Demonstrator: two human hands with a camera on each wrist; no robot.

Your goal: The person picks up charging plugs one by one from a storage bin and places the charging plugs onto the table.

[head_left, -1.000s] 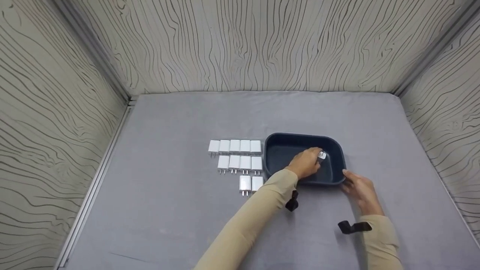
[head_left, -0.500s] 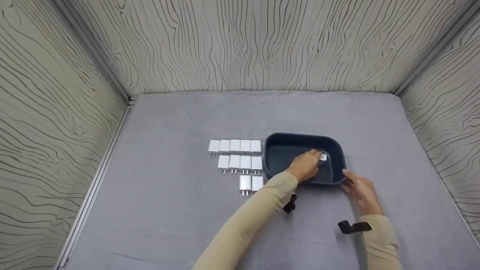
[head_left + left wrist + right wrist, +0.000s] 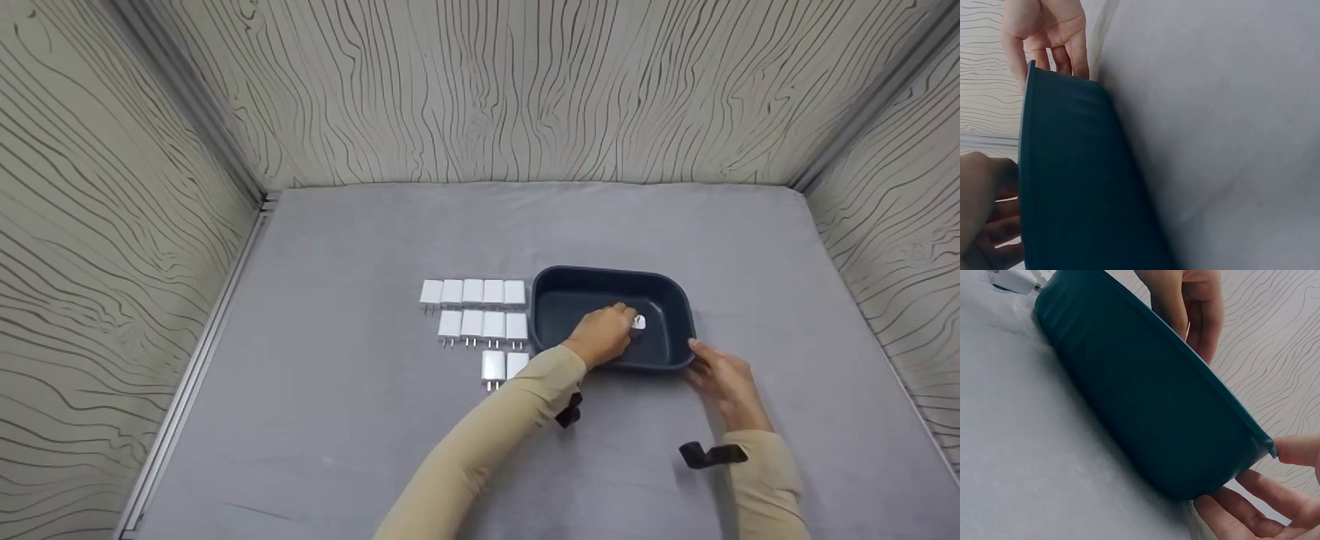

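A dark blue plastic bin (image 3: pixel 667 352) with rounded corners stands on the cloth. Reaching over its near wall, my left hand (image 3: pixel 602 335) holds a white charger plug (image 3: pixel 638 322) low inside; the hand hides most of it. In both wrist views the bin's wall hides the left fingertips. At the near right corner my right hand (image 3: pixel 726 382) grips the bin, its thumb at the rim and its fingers against the outside, as the right wrist view shows. Rows of white charger plugs (image 3: pixel 472 325) with metal prongs towards me lie left of the bin.
Grey cloth (image 3: pixel 322 360) covers the table. Wood-patterned panels (image 3: pixel 480 97) rise at the back and both sides. A black wrist mount (image 3: pixel 570 411) sits on the left sleeve, another mount (image 3: pixel 711 454) on the right. My left sleeve (image 3: pixel 480 450) passes close to the front row of plugs.
My left hand has shifted slightly left and nearer to me inside the bin, with the plug moving along. The right hand and bin stay put.
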